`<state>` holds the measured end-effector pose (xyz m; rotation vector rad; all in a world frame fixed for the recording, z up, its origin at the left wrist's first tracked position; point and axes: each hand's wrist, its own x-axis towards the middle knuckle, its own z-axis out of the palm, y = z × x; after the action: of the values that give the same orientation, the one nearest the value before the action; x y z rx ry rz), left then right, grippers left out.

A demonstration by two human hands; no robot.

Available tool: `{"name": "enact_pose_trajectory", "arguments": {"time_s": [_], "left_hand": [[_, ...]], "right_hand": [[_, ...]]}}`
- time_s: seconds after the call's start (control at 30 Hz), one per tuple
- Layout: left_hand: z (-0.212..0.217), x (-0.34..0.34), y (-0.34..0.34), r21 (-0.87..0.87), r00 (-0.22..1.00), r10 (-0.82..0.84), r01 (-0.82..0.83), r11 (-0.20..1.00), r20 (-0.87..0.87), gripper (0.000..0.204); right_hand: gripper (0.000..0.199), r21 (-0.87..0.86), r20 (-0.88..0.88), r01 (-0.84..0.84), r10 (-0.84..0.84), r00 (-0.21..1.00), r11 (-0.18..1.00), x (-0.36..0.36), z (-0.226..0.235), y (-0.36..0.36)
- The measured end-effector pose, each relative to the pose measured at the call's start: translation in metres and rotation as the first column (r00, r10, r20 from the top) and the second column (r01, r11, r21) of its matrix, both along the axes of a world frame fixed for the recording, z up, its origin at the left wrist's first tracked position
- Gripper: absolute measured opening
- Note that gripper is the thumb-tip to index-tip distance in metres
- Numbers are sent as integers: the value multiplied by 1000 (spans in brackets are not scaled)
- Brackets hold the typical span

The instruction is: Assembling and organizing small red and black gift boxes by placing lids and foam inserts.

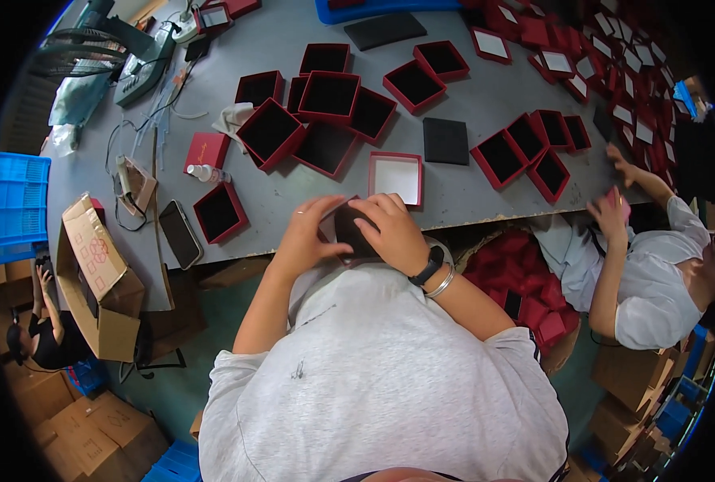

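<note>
Just in front of my body, at the table's near edge, I hold a small box [348, 228] with a dark inside and a reddish rim. My left hand [303, 234] grips its left side, while my right hand [396, 233] curls over its right side with the thumb toward the inside. My fingers hide much of the box. Right beyond them lies a red tray-like piece with a white inside [396, 178]. A flat black square pad [446, 141] is to the right of that. Farther off, several red boxes with black insides [331, 95] are piled up.
To the left are a phone [181, 234], a single red box [220, 213], a small white bottle [209, 173] and an open carton [100, 277]. More red boxes [499, 159] sit at the right, where a co-worker [654, 265] handles a red piece. A fan [80, 52] stands far left.
</note>
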<state>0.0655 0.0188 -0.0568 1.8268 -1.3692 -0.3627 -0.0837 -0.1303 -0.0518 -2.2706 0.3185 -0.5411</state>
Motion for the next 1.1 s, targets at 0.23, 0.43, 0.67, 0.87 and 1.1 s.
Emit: {"name": "enact_pose_trajectory", "arguments": {"time_s": [0.23,0.43,0.67,0.87,1.1], "left_hand": [[30,163,57,-375,584,786,-788,488,-203,25],[-65,365,103,461,741,604,-444,769,-294,90],[-75,392,79,458,898,440,-379,804,-27,106],[-45,377,54,350,781,236,-499,793,579,103],[120,332,31,-311,618,647,-570,760,447,44]], "right_hand": [[39,-54,-1,163,-163,987,985,0,-1,-1],[41,-143,130,382,-366,922,913,21,-7,-4],[43,-26,336,494,-458,823,869,-15,9,-22],[36,87,233,579,-581,780,811,-32,1,-33],[42,338,275,380,-477,835,861,-48,38,-39]]}}
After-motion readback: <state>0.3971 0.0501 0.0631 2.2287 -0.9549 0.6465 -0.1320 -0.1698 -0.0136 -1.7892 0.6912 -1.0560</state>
